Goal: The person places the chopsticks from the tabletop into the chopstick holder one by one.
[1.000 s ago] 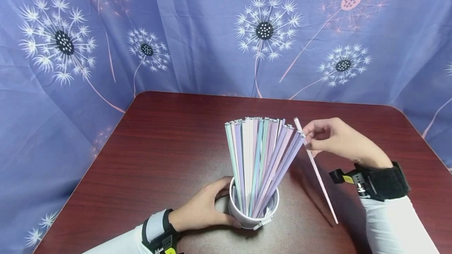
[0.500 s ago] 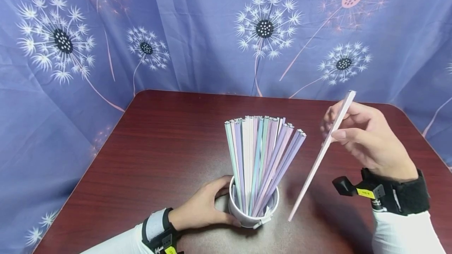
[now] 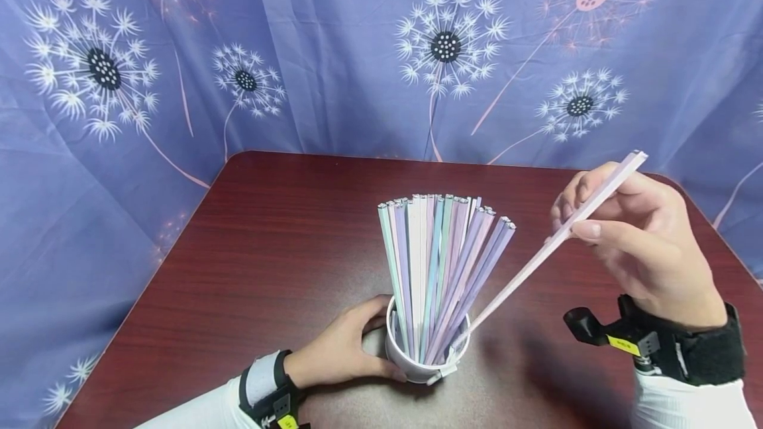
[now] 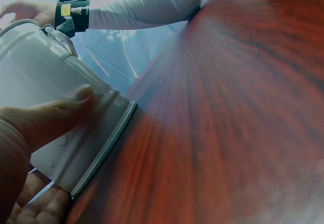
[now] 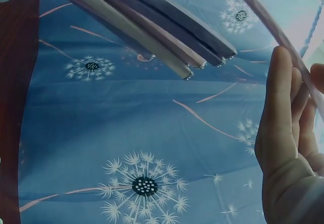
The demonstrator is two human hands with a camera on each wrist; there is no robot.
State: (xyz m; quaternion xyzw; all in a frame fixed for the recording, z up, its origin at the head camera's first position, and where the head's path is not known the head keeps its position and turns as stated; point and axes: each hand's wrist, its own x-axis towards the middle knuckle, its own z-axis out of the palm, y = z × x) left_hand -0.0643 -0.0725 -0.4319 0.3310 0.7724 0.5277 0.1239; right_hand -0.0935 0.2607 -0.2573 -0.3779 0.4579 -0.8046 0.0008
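A small white pail [image 3: 412, 371] stands upright on the table, packed with thin square pastel sticks [image 3: 417, 263] in mint, white, pink and lilac. My left hand [image 3: 340, 357] curls round the pail's left side; in the left wrist view the thumb lies along the pail's wall [image 4: 40, 77]. Above the table on the right, my right hand [image 3: 656, 243] pinches a pale pink stick [image 3: 539, 258] between thumb and fingers. That stick slants down to the left, its lower end overlapping the pail's right rim. In the right wrist view, the held stick [image 5: 263, 16] runs across the fingers.
The dark red wooden table [image 3: 268, 237] reaches back to a blue dandelion-print cloth [image 3: 346, 51] hanging behind and at the sides. Black straps with small cameras sit on both wrists, the right camera [image 3: 587, 326] jutting toward the pail.
My right hand has moved right, away from the bundle, and turned with the pink stick. The stick's lower end has swung left to the pail's rim. My left hand has stayed on the pail.
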